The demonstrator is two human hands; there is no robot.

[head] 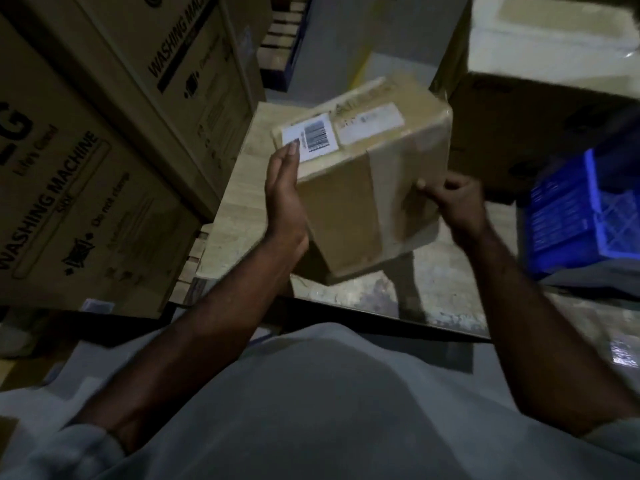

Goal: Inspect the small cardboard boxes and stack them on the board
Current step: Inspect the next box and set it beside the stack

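Observation:
I hold one small cardboard box (363,174) in the air between both hands, tilted, above a pale wooden board (239,199). Its top face carries a white barcode label and a second white label, and clear tape runs down its front. My left hand (285,192) lies flat against the box's left side, fingertips reaching the barcode label. My right hand (457,202) grips the box's lower right edge with curled fingers. The underside of the box is hidden.
Large washing-machine cartons (104,150) are stacked close on the left. A big brown carton (540,133) stands at the right, with a blue plastic crate (585,216) in front of it. Worn floor shows below the board near my body.

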